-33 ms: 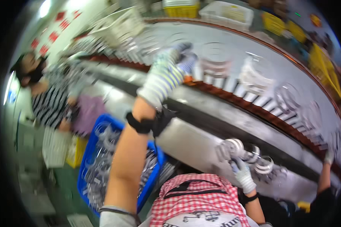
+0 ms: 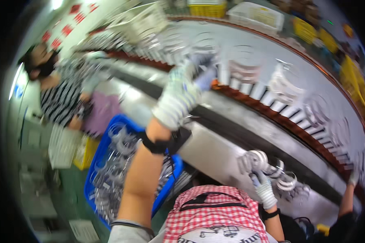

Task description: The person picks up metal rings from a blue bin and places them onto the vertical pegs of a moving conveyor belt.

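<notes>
My left hand (image 2: 181, 94), in a striped knit glove with a black wrist strap, reaches up to the moving rack of white pegs (image 2: 267, 95). Its fingertips sit at the pegs, but they are blurred, so I cannot make out a grip. My right hand (image 2: 264, 187), also gloved, is low at the right. It is closed on a bunch of shiny metal rings (image 2: 267, 164) held above the steel ledge (image 2: 215, 150).
A blue crate (image 2: 96, 156) full of metal rings stands below my left arm. A co-worker in a striped top (image 2: 63, 97) works at the left. Another person's gloved hand (image 2: 355, 178) touches the rack at the far right. Yellow bins (image 2: 355, 79) stand beyond the rack.
</notes>
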A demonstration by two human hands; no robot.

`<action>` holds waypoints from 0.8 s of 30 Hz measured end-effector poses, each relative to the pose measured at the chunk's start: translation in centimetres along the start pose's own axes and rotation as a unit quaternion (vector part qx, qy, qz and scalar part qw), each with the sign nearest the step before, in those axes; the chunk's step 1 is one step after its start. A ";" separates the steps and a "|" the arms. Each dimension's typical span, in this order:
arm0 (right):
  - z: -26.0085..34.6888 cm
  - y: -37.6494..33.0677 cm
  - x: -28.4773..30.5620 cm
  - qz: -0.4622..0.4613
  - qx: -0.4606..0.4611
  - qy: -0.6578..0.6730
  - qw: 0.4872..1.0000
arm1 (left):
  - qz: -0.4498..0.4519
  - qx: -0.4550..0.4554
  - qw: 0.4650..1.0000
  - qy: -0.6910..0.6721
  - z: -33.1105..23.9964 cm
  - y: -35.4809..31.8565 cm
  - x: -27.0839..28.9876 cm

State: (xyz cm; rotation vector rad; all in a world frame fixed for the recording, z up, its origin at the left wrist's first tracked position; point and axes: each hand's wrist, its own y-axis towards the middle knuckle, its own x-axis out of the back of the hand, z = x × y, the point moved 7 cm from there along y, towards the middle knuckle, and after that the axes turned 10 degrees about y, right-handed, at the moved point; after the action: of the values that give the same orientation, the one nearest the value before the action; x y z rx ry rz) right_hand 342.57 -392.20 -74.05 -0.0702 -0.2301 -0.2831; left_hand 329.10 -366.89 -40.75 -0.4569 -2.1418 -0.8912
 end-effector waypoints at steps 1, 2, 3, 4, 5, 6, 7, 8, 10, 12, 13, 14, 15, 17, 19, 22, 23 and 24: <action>0.5 0.3 -0.7 0.038 -0.003 0.002 0.999 | -0.030 -0.045 0.996 0.071 1.2 -4.2 1.0; -1.3 1.5 -3.1 0.050 0.013 0.036 0.998 | -0.055 -0.108 0.982 0.144 4.1 -8.7 1.2; -2.1 2.1 -4.5 0.085 0.010 0.041 0.995 | -0.019 0.127 0.992 0.009 9.4 -14.9 -0.4; -2.3 2.4 -5.8 0.112 0.001 0.040 0.993 | 0.011 0.149 0.988 -0.031 9.9 -19.3 -1.1; 0.2 2.6 -6.7 0.138 -0.010 0.047 0.989 | 0.076 0.230 0.970 0.013 10.8 -24.7 -1.7; 0.5 2.8 -7.7 0.169 -0.036 0.063 0.983 | 0.103 0.289 0.951 -0.033 12.5 -29.9 -2.6; 1.7 3.1 -8.6 0.189 -0.014 0.041 0.981 | 0.099 0.327 0.939 -0.036 13.1 -34.1 -2.6; 3.4 3.3 -9.4 0.208 0.008 0.021 0.978 | 0.096 0.364 0.926 -0.039 13.4 -38.0 -2.0; 7.2 3.2 -12.8 0.236 0.019 0.012 0.971 | 0.090 0.489 0.867 -0.028 16.5 -46.0 1.6; 10.2 3.1 -14.5 0.258 0.026 -0.005 0.966 | -0.009 0.568 0.813 -0.127 17.2 -49.9 5.0; 11.9 2.8 -15.3 0.270 0.046 -0.003 0.962 | -0.080 0.597 0.786 -0.142 16.4 -50.0 7.3; 13.9 2.2 -16.6 0.289 0.075 0.004 0.954 | -0.119 0.562 0.811 -0.109 18.0 -51.9 9.0; 15.2 1.8 -18.0 0.298 0.085 0.000 0.951 | -0.185 0.575 0.783 -0.150 19.4 -52.2 10.5; 16.8 0.3 -19.8 0.315 0.091 -0.011 0.945 | -0.295 0.571 0.726 -0.244 21.6 -51.3 12.8; 20.4 -2.1 -21.1 0.341 0.104 -0.033 0.934 | -0.362 0.521 0.685 -0.359 24.6 -51.2 13.5; 22.5 -5.7 -22.5 0.364 0.090 -0.022 0.927 | -0.378 0.568 0.583 -0.440 29.5 -51.9 12.7; 23.4 -6.7 -22.6 0.371 0.083 -0.029 0.925 | -0.413 0.530 0.559 -0.485 30.5 -50.9 13.1; 22.5 -7.5 -22.6 0.352 0.106 -0.046 0.929 | -0.405 0.599 0.509 -0.467 31.2 -51.1 12.8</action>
State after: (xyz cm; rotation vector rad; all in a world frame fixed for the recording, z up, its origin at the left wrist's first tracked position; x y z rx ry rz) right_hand 314.48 -391.02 -57.27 0.0508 -0.3124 0.4638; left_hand 276.04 -379.36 -68.57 1.1628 -3.2860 0.9462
